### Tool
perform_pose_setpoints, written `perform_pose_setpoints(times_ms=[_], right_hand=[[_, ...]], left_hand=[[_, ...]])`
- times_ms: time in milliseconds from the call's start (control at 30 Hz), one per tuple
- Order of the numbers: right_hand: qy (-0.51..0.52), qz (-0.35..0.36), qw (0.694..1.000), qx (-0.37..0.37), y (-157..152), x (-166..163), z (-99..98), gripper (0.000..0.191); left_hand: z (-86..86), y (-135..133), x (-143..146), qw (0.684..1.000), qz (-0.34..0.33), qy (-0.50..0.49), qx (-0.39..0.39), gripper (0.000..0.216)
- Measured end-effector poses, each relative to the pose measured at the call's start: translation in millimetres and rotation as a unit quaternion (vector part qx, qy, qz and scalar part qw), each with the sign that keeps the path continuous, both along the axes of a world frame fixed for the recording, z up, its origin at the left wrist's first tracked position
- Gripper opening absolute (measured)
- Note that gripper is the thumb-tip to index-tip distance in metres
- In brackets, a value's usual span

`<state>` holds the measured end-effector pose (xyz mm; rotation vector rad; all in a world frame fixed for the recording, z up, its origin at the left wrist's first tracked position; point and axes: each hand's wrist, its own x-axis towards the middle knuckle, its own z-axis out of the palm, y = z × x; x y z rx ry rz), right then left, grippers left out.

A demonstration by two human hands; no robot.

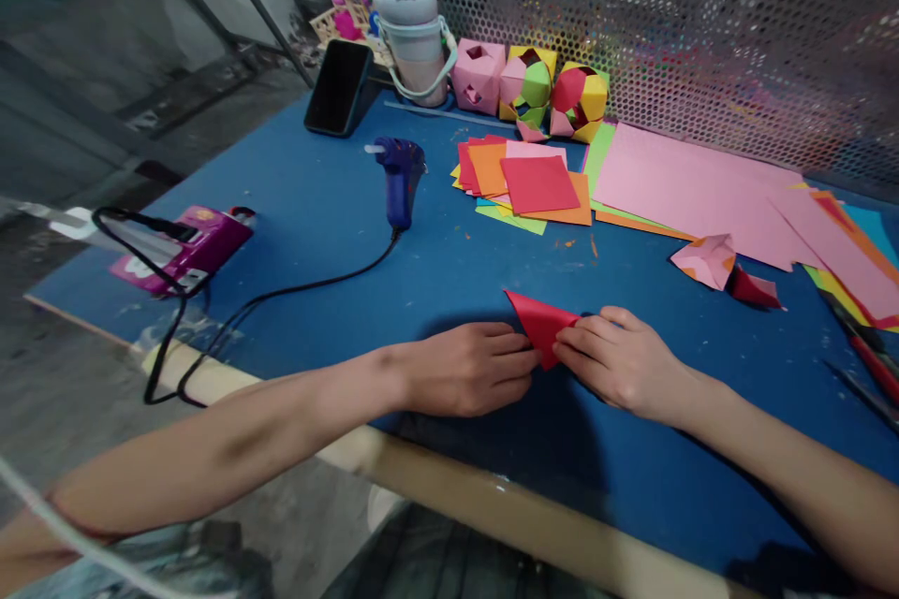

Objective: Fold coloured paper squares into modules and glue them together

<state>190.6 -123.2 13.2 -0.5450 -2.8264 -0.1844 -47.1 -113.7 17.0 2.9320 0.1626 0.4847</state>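
Observation:
A folded red paper triangle (539, 320) lies on the blue table mat (337, 206) near the front edge. My left hand (467, 367) rests on the mat with its fingertips pressed against the paper's left lower edge. From the right, my right hand (622, 357) pinches the paper's right corner with curled fingers. Part of the paper is hidden under both sets of fingers.
A blue glue gun (400, 170) with its black cord, a stack of small coloured squares (528, 182), large pink sheets (692, 189), folded paper pieces (709, 260), three paper cubes (534, 86), a phone (338, 86), a bottle (411, 23), a magenta device (188, 248), tools at right (867, 351).

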Motion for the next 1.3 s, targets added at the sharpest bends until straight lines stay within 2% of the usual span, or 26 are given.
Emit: perform_pose_setpoints(times_ms=[333, 533, 800, 933, 1300], right_hand=[[0.003, 0.000, 1.000, 0.001, 0, 0, 0.4, 0.025], [-0.008, -0.002, 1.000, -0.012, -1, -1, 2.5, 0.025], [-0.019, -0.038, 0.998, -0.050, -3, -6, 8.3, 0.026], [-0.038, -0.057, 0.997, -0.028, 1, -10, 4.0, 0.028], [-0.108, -0.040, 0.993, 0.003, 23, -32, 2.0, 0.031]], left_hand=[[-0.7, 0, 0, 0.996, -0.009, 0.012, 0.090, 0.024], [-0.4, -4, 4, 0.998, 0.013, 0.040, 0.054, 0.024], [-0.5, -17, 14, 0.999, 0.044, 0.006, 0.008, 0.019], [0.2, -18, 18, 0.999, 0.046, -0.004, 0.015, 0.017], [-6.3, -18, 21, 0.998, 0.050, -0.024, 0.010, 0.015]])
